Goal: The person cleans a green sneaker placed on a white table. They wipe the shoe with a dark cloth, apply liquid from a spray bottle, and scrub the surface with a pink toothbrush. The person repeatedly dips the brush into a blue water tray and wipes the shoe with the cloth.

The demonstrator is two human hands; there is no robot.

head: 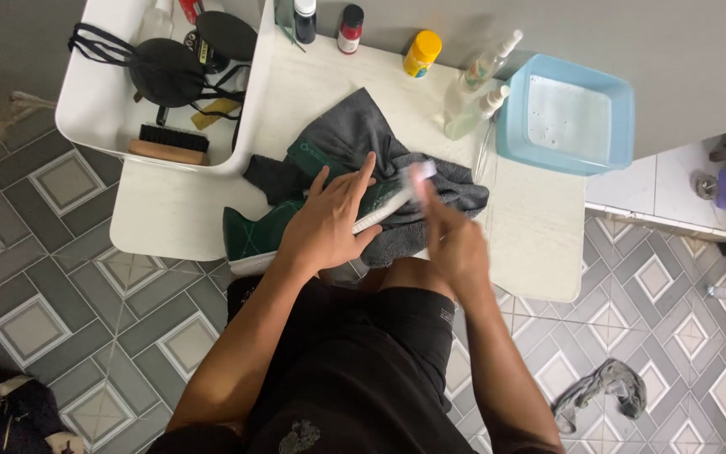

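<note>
Left hand [329, 220] spread flat on green shoe [254, 235], right hand [451, 231] closed around blurred white brush [418, 176] above grey towel [455, 192].

A dark green shoe [254, 235] with a white sole lay on a grey towel [455, 189] atop the white bench [170, 214], beside a light blue basin [514, 126] and a yellow-capped bottle [421, 53]; the floor [69, 286] bore grey-and-white diamond tiles.

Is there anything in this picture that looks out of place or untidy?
Yes. A crumpled grey rag lies on the tiled floor, away from the white table. On the table, the left hand rests on a green sneaker.
</note>
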